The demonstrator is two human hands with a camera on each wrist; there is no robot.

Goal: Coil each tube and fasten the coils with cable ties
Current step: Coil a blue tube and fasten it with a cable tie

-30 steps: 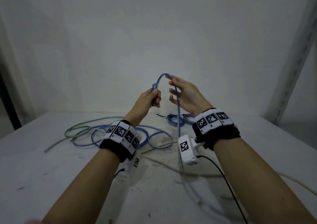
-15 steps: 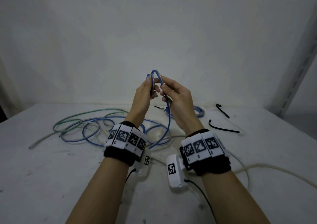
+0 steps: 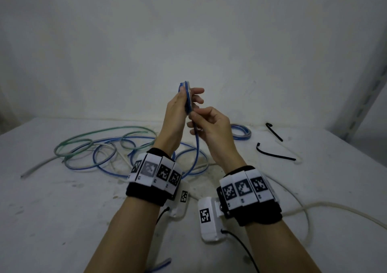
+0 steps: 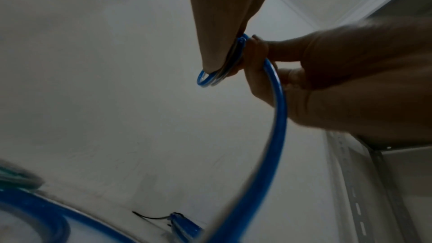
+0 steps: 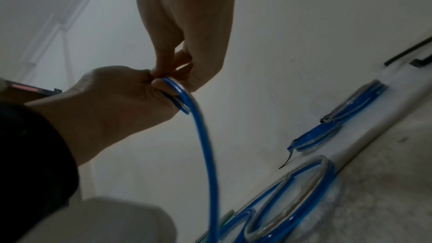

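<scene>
- The blue tube (image 3: 196,147) is up in the air between both hands, above the white table (image 3: 62,210), and the small coil (image 3: 187,99) at its top now shows two or three turns lying close together; a second ago there was only one open arch there.
- The left hand (image 3: 178,109) holds that coil upright, thumb on one face and fingers stretched across the other, so the turns are clamped flat between them.
- The right hand (image 3: 209,126) has come in from the side and now sits just under the coil, touching the left hand; its fingers are curled together and pinch the free run of tube where it leaves the coil.
- From that pinch the tube drops straight down to the loose blue loops (image 3: 150,157) on the table, tangled with a green tube (image 3: 83,141) and a pale tube (image 3: 314,205).
- My reading: one more turn has just gone on, and most of this tube's length is yet to be wound.
- Behind the right hand lies a finished blue coil (image 3: 243,132) with a tie on it, as the right wrist view shows.
- Two black cable ties (image 3: 274,156) wait to the right, well apart from both hands, so fastening comes later.
</scene>
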